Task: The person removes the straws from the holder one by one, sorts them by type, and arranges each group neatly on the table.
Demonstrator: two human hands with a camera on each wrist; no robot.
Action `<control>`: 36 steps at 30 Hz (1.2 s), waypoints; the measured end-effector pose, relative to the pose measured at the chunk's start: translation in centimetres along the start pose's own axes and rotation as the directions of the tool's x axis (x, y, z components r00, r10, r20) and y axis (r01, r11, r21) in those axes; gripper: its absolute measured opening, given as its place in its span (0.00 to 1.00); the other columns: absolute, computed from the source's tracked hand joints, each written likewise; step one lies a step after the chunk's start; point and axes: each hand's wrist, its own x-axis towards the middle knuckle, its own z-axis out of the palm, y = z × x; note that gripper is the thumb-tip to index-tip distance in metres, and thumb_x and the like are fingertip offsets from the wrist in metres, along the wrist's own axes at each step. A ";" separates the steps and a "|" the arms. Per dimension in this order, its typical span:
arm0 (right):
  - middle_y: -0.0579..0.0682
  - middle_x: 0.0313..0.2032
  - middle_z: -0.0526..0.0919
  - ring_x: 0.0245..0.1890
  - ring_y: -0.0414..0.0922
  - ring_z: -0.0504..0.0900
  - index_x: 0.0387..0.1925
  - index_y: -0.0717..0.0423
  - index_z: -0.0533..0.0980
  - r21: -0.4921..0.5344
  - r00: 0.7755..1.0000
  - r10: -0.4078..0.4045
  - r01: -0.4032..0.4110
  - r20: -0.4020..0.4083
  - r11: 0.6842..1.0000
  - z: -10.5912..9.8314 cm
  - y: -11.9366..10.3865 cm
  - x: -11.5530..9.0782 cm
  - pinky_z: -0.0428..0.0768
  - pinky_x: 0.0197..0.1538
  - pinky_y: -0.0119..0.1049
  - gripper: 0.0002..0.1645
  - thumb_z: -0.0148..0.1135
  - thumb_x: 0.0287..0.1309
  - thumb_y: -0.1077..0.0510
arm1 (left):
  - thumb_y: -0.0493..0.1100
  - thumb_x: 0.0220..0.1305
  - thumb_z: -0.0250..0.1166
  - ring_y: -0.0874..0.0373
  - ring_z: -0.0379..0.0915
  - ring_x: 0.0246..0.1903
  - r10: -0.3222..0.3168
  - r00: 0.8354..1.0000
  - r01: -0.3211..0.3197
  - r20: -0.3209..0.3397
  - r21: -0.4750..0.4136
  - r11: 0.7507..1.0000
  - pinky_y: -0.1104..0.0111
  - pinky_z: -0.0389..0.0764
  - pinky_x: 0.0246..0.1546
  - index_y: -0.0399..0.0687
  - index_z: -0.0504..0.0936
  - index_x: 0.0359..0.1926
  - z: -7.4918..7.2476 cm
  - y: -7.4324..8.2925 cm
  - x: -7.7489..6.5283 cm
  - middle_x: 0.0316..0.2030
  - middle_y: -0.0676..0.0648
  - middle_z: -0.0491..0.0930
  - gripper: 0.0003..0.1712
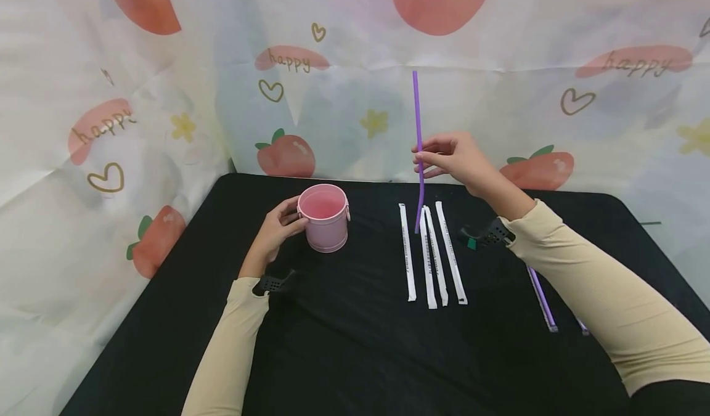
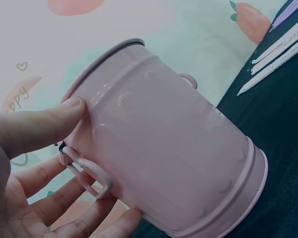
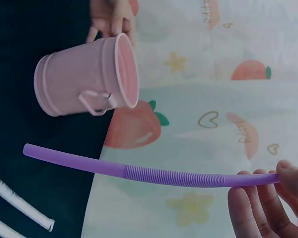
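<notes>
A small pink metal bucket (image 1: pixel 326 234) with looped side handles stands upright on the black table, left of the middle. My left hand (image 1: pixel 280 228) holds it by its left side, thumb just under the rim and fingers behind the handle, as the left wrist view shows. Between thumb and fingers of my right hand (image 1: pixel 452 157) is a purple bendy straw (image 1: pixel 417 108), held nearly upright above the table's far part. Its ribbed bend (image 3: pixel 174 176) shows in the right wrist view, below the gripping fingers. The straw's lower end overlaps the white paper-wrapped straws in the head view.
Several white paper-wrapped straws (image 1: pixel 407 252) lie side by side right of the bucket. More purple straws (image 1: pixel 542 302) in clear wrappers lie partly hidden under the right forearm. A printed fabric backdrop (image 1: pixel 355 120) rises behind the black table (image 1: pixel 355 354).
</notes>
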 end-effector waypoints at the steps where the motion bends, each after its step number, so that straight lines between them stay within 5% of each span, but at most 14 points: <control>1: 0.40 0.30 0.85 0.31 0.36 0.85 0.47 0.70 0.76 -0.008 1.000 0.008 -0.008 -0.003 1.000 -0.3 0.0 -0.4 0.84 0.37 0.31 0.17 0.60 0.60 0.61 | 0.35 0.62 0.61 0.42 0.62 0.65 0.000 1.000 0.000 0.001 0.002 1.000 0.57 0.73 0.58 0.41 0.59 0.69 0.0 0.0 0.0 0.67 0.37 0.61 0.35; 16: 0.34 0.30 0.84 0.33 0.35 0.85 0.47 0.67 0.76 -0.141 0.994 0.104 -0.106 -0.022 0.984 -5.2 3.1 -5.2 0.84 0.37 0.29 0.17 0.58 0.62 0.58 | 0.33 0.62 0.60 0.42 0.62 0.64 -0.020 1.000 0.020 0.014 -0.029 0.999 0.68 0.77 0.53 0.40 0.58 0.68 -0.1 0.1 -0.2 0.66 0.36 0.61 0.35; 22: 0.31 0.30 0.83 0.33 0.32 0.84 0.46 0.68 0.75 -0.198 0.994 0.108 -0.108 -0.009 0.974 -7.3 4.4 -6.7 0.84 0.36 0.29 0.16 0.58 0.62 0.59 | 0.34 0.63 0.60 0.42 0.63 0.63 -0.021 1.000 0.021 0.001 -0.034 0.999 0.66 0.76 0.54 0.40 0.59 0.68 0.0 -0.1 -0.2 0.65 0.35 0.61 0.34; 28: 0.31 0.28 0.83 0.30 0.32 0.84 0.41 0.56 0.77 -0.243 0.994 0.106 -0.100 0.014 0.965 -9.3 5.7 -8.0 0.83 0.33 0.28 0.07 0.57 0.62 0.62 | 0.34 0.63 0.60 0.43 0.63 0.64 -0.031 1.000 0.031 -0.005 -0.041 0.999 0.62 0.75 0.55 0.40 0.59 0.68 0.1 0.0 -0.2 0.66 0.36 0.62 0.34; 36: 0.33 0.28 0.84 0.28 0.34 0.84 0.36 0.45 0.78 -0.261 0.991 0.136 -0.134 -0.010 0.956 -11.6 7.1 -9.8 0.83 0.31 0.29 0.08 0.58 0.61 0.62 | 0.33 0.63 0.59 0.42 0.62 0.64 -0.029 1.000 0.028 -0.002 -0.055 0.998 0.60 0.73 0.56 0.40 0.59 0.68 0.2 0.1 -0.1 0.66 0.36 0.61 0.34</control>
